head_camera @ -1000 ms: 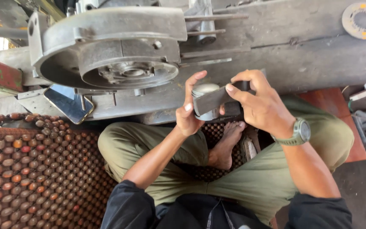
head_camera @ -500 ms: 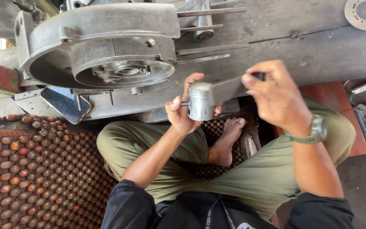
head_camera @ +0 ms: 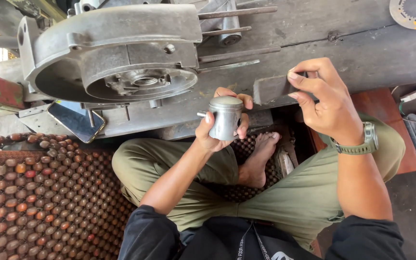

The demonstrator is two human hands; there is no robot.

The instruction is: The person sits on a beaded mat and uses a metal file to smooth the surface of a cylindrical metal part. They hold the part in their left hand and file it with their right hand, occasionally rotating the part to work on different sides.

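Note:
My left hand [head_camera: 211, 138] holds a small silver piston [head_camera: 226, 119] upright in front of me, fingers wrapped round its skirt, a short pin sticking out on its left side. My right hand [head_camera: 327, 107], with a green watch on the wrist, pinches a flat grey rectangular piece, perhaps abrasive paper [head_camera: 269, 89], a short way to the right of the piston and apart from it.
A large grey engine casing [head_camera: 116, 48] with long studs [head_camera: 237, 11] lies on a wooden bench [head_camera: 343, 41] just ahead. A phone [head_camera: 75, 121] leans below it. A wooden beaded mat [head_camera: 34, 192] lies left of my crossed legs. A metal disc [head_camera: 414, 12] sits at the top right.
My right hand has drawn the grey piece off the piston and moved right. My left hand has turned the piston upright and lowered it slightly.

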